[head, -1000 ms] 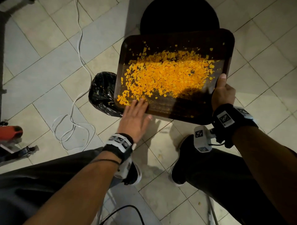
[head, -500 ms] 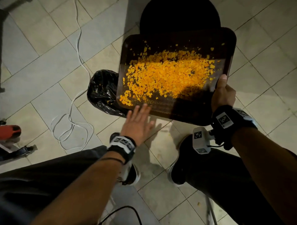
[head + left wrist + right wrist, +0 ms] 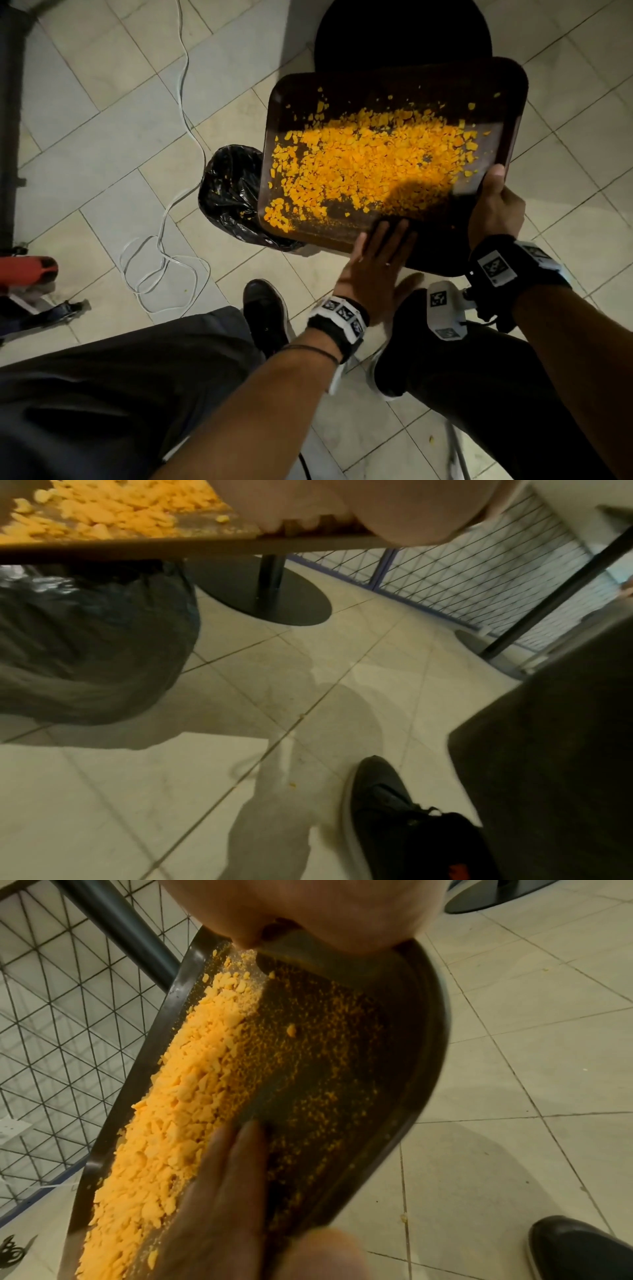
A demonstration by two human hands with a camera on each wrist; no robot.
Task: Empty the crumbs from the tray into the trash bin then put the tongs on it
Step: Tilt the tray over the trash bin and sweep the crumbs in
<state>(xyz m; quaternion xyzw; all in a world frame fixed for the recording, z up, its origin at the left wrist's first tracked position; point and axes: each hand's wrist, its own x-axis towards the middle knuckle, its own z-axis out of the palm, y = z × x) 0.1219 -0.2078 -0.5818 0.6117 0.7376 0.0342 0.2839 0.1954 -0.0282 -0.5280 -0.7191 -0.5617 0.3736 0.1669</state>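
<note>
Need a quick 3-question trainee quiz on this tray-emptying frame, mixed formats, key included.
1. True or false: the orange crumbs have all left the dark brown rectangular tray.
2. Which hand grips the tray's edge with its thumb on the rim?
A. left hand
B. right hand
3. Fill in: the tray's lower-left corner hangs over the ____-lined trash bin.

Key: 1 false; 2 B; 3 black bag.

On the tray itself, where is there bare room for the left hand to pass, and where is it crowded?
On the tray, a thinly dusted strip runs along the near edge, between the crumbs and the left hand; the far strip holds few pieces. The middle and the corner over the trash bin are crowded. The right hand grips the right edge.
</note>
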